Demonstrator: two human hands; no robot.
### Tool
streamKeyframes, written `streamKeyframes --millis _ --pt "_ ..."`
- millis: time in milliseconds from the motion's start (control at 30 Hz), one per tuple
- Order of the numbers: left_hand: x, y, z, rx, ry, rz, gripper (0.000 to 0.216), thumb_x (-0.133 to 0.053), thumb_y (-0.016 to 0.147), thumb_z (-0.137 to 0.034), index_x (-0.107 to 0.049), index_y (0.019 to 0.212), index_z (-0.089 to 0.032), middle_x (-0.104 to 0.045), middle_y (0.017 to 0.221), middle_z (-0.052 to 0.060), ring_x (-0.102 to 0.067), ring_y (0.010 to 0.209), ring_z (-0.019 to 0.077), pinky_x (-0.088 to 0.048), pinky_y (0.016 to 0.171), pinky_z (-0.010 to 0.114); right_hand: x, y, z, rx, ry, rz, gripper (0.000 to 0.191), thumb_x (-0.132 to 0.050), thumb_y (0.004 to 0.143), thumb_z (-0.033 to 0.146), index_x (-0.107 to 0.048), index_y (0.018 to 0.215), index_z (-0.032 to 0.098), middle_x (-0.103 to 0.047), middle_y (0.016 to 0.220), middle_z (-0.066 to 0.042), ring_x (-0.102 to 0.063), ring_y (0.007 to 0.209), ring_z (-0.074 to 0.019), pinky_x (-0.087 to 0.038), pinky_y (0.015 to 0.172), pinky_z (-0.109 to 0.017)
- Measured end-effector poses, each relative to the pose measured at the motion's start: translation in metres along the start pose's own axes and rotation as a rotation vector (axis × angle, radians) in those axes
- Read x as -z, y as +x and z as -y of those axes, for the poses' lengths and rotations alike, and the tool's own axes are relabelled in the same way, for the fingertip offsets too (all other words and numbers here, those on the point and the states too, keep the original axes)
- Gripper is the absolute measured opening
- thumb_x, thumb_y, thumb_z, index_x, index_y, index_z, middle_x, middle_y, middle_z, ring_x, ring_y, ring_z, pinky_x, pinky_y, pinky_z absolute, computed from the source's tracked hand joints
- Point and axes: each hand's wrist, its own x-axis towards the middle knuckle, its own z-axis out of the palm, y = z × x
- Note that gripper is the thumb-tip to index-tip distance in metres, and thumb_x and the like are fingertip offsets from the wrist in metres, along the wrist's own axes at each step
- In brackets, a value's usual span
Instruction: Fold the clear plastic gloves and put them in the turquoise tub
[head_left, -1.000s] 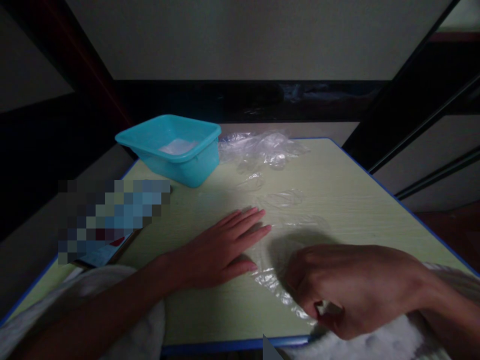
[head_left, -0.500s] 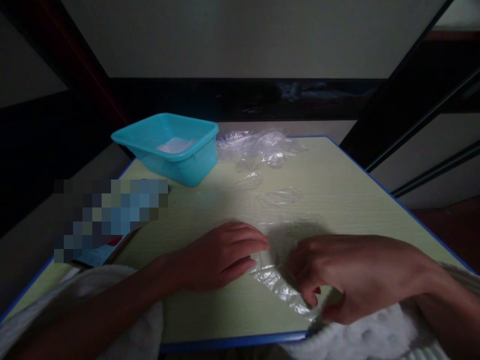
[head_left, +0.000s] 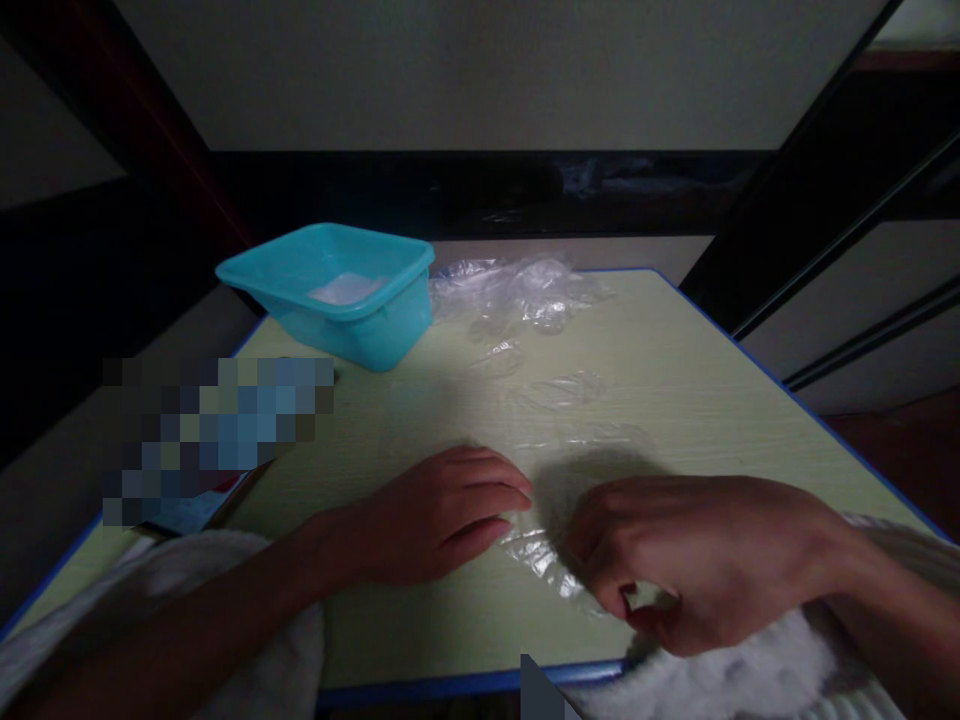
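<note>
A thin, crinkled piece of clear plastic film (head_left: pixel 544 560) lies on the table in front of me; whether it is a bag cannot be made out. My left hand (head_left: pixel 457 515) rests flat at its left side, fingers stretched out and touching it. Over its right part is my right hand (head_left: pixel 667 560), curled, with thumb and forefinger pinched together at the near edge of the film. The fingers hide that part of the film. Farther off lie flattened clear plastic pieces (head_left: pixel 566 388) and a crumpled clear plastic heap (head_left: pixel 536 290).
A turquoise plastic basin (head_left: pixel 390 330) with something white inside stands at the back left. At the left edge lies a phone-like device (head_left: pixel 195 510), largely blurred out. The pale wooden table (head_left: pixel 720 400) has a blue rim; a panelled wall stands behind it.
My right hand has closed its thumb toward the forefinger, narrowing the gap to a pinch at the film's edge. My left hand stays in place. A grey patch appears at the bottom edge.
</note>
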Motion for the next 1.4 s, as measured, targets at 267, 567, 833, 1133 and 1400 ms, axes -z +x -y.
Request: streamKeyframes --millis 267,567,833,1133,1400 --pt "0.007 -0.004 -0.012 -0.023 -0.208 0.038 0.019 -0.054 0.080 -0.023 -0.067 0.091 -0.015 -0.055 0.127 0.014 -0.052 0.114 0.0228 -0.038 0.100 0.037 0.010 -0.004 -0.011 0.053 0.069 -0.235 0.016 -0.059 0.069 0.000 -0.066 0.074 0.013 -0.062 0.075 -0.003 -0.055 0.071 -0.0125 -0.042 0.067 -0.023" --pt "0.001 0.001 -0.018 -0.007 -0.045 0.202 0.045 -0.057 0.081 -0.024 -0.054 0.123 -0.008 -0.050 0.133 0.016 -0.037 0.129 0.0231 -0.029 0.108 0.038 0.018 -0.008 -0.019 0.001 0.185 -0.460 0.011 -0.055 0.076 0.006 -0.062 0.072 0.012 -0.059 0.068 0.000 -0.055 0.064 -0.0097 -0.042 0.060 -0.020" --pt "0.002 -0.002 -0.018 0.169 -0.137 0.193 0.058 -0.060 0.080 -0.022 -0.041 0.134 -0.017 -0.041 0.141 0.010 -0.038 0.129 0.0227 -0.032 0.107 0.037 0.020 -0.010 -0.025 -0.025 0.313 -0.684 0.028 -0.060 0.082 0.031 -0.055 0.103 0.014 -0.064 0.083 -0.003 -0.060 0.076 -0.0137 -0.047 0.064 -0.024" --pt "0.002 -0.001 -0.010 0.172 -0.086 -0.167 0.027 -0.051 0.081 -0.014 -0.061 0.106 -0.013 -0.058 0.107 0.010 -0.055 0.102 0.0183 -0.046 0.089 0.031 0.006 0.017 -0.037 -0.156 0.162 -0.982 0.032 -0.056 0.079 0.015 -0.049 0.110 0.017 -0.063 0.081 -0.001 -0.058 0.070 -0.0132 -0.047 0.064 -0.026" --pt "0.001 -0.003 -0.007 -0.085 -0.006 0.037 0.026 -0.051 0.086 -0.021 -0.058 0.109 -0.010 -0.061 0.116 0.013 -0.053 0.110 0.0217 -0.039 0.098 0.035 0.004 0.019 -0.028 -0.004 0.528 -1.010 0.017 -0.050 0.084 0.016 -0.049 0.101 0.016 -0.057 0.081 -0.002 -0.055 0.072 -0.0122 -0.046 0.065 -0.027"
